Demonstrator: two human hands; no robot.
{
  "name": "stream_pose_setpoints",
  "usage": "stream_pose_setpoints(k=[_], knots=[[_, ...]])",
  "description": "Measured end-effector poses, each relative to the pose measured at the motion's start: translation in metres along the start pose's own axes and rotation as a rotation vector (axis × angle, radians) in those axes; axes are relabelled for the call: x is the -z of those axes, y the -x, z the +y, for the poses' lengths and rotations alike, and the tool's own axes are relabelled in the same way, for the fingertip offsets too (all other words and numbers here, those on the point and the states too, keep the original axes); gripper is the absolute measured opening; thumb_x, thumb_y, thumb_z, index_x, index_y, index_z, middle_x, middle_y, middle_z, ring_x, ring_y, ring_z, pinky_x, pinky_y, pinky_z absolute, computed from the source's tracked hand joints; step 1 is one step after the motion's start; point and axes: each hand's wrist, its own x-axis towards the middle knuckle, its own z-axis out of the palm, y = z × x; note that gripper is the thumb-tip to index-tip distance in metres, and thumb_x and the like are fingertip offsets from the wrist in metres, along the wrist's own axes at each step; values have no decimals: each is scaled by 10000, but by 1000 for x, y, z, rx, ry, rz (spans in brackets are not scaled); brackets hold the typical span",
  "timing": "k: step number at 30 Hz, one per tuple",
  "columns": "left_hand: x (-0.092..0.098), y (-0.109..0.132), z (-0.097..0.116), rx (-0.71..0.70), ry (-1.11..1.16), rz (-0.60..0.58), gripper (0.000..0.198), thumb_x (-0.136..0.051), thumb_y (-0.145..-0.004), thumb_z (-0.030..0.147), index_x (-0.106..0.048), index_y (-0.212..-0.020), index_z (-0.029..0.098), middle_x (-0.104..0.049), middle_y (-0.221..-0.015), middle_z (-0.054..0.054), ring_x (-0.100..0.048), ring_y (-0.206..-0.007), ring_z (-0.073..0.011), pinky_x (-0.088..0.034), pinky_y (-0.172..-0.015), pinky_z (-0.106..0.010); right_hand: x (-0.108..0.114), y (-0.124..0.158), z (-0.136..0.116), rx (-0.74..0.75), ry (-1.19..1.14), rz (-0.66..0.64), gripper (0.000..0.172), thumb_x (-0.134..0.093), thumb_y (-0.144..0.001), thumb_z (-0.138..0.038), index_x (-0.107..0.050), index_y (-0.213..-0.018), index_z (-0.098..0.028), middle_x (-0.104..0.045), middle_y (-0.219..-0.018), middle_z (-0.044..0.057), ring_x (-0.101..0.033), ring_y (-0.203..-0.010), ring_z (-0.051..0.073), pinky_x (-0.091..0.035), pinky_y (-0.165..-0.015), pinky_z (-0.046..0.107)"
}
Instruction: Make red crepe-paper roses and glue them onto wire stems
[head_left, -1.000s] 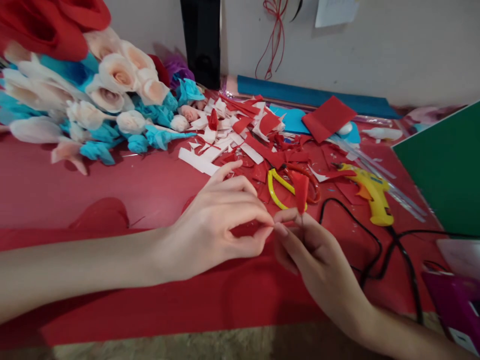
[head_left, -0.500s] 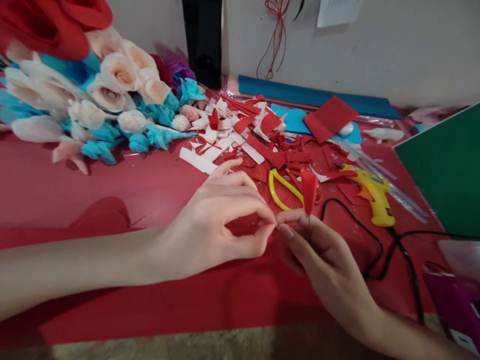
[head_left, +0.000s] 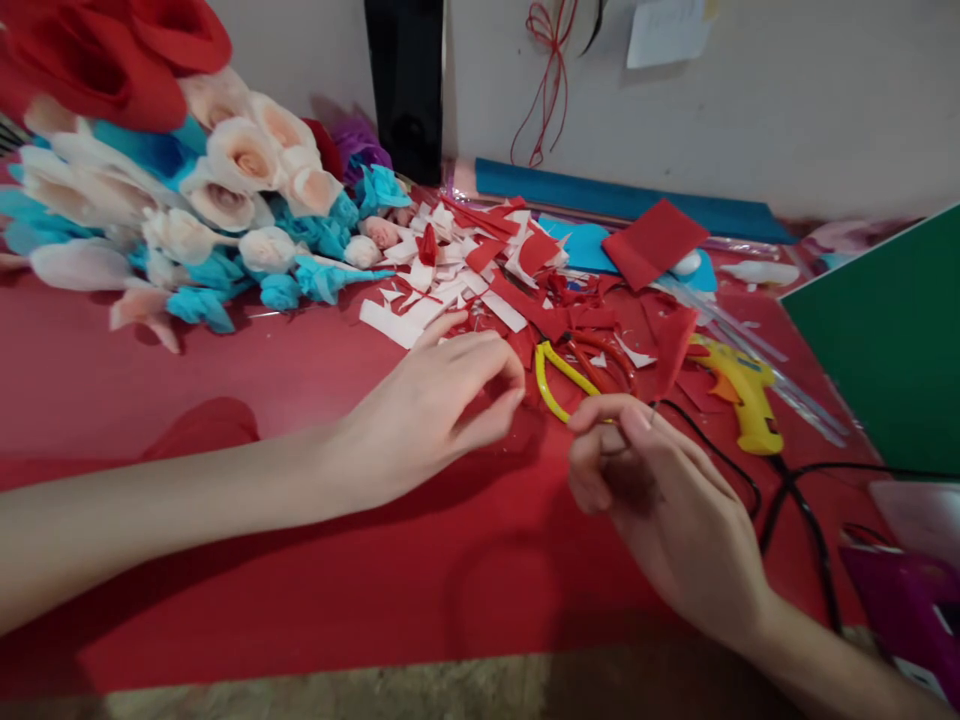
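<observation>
Pinching the thin stem of a red petal [head_left: 670, 347] between thumb and forefinger, the right hand [head_left: 660, 495] is closed on it, low over the red sheet [head_left: 300, 560] that covers the counter. The petal leans to the right, above the black cord [head_left: 791, 495] and just beside the yellow glue gun [head_left: 742, 392].

Change against half a second ago: the petal stood nearly upright in front of the yellow-handled cutters [head_left: 556, 375]; it now tilts right, toward the glue gun. The left hand [head_left: 442, 405] then had thumb and forefinger tips pressed together against the right hand's fingertips. It now sits apart from the right hand, closer to the scrap pile [head_left: 465, 270], fingers loosely curled and open. Nothing visible in its grip.

Unchanged: red and white paper scraps are heaped behind the hands. Cream and blue paper flowers [head_left: 225, 200] lie at the far left. A green board [head_left: 885, 330] stands at the right edge, and a red square sheet [head_left: 656, 240] lies near the blue roll [head_left: 622, 195] by the wall.
</observation>
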Motion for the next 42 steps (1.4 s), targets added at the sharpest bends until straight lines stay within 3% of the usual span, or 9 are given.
stream_pose_setpoints(k=[10,15,19,21,23,27,35,39,42], knots=[[-1,-7,-23,-103,-434,-180,317,-363,-901,286,-511,-649,160,-552,-603,2,-519,-620,-153,-361,-827,-378,0,-1,-4,-33,-82,-43,272,-371,-903,-364,-577,-792,-224,-422,-536,-24,-359,-504,98,-245,-502,253],[3,-8,-29,-63,-411,-95,176,-449,-860,197,-571,-988,184,-634,-980,-40,-575,-924,-195,-347,-913,-374,1,1,-3,-42,-40,-62,276,-363,-907,-370,-571,-809,-218,-439,-548,-19,-365,-518,99,-219,-498,248],[7,-9,-32,-102,-384,-45,235,-509,-843,297,-631,-675,187,-648,-654,17,-590,-655,-129,-288,-992,-404,0,1,-2,-52,-29,-79,277,-365,-912,-367,-563,-806,-206,-443,-558,-19,-366,-523,91,-214,-497,240],[9,-9,-33,-85,-408,-54,381,-498,-844,372,-592,-534,169,-582,-501,21,-532,-523,-111,-367,-902,-368,1,0,-1,-55,-25,-88,272,-373,-911,-369,-562,-808,-203,-447,-564,-19,-369,-525,88,-214,-495,236],[10,-10,-33,-61,-404,-67,368,-485,-853,361,-597,-566,161,-598,-530,12,-536,-536,-117,-410,-788,-318,1,0,0,-55,-21,-98,273,-373,-911,-365,-564,-811,-198,-450,-569,-19,-373,-526,85,-220,-494,231],[9,-10,-34,-55,-330,-103,171,-543,-825,291,-632,-774,155,-668,-761,-10,-594,-744,-154,-417,-758,-279,0,-1,3,-76,-43,-114,282,-366,-910,-372,-548,-803,-185,-443,-553,-22,-364,-507,82,-227,-483,225],[10,-8,-35,-49,-295,-182,219,-451,-874,195,-666,-915,197,-700,-844,-19,-612,-795,-164,-414,-800,-298,0,-1,3,-80,-64,-122,256,-376,-900,-350,-527,-797,-170,-433,-542,-23,-347,-495,85,-231,-485,229],[14,-12,-34,-22,-331,-246,272,-503,-848,390,-686,-749,215,-682,-700,8,-593,-671,-134,-311,-946,-370,-1,-1,4,-93,-69,-114,262,-384,-899,-363,-526,-798,-168,-435,-536,-24,-354,-497,83,-237,-493,225],[19,-16,-36,-131,-213,-401,194,-523,-842,337,-687,-793,244,-672,-769,21,-562,-782,-139,-323,-900,-313,-1,-3,7,-124,-116,-142,256,-381,-897,-342,-529,-789,-164,-434,-515,-28,-348,-477,78,-235,-483,223]])
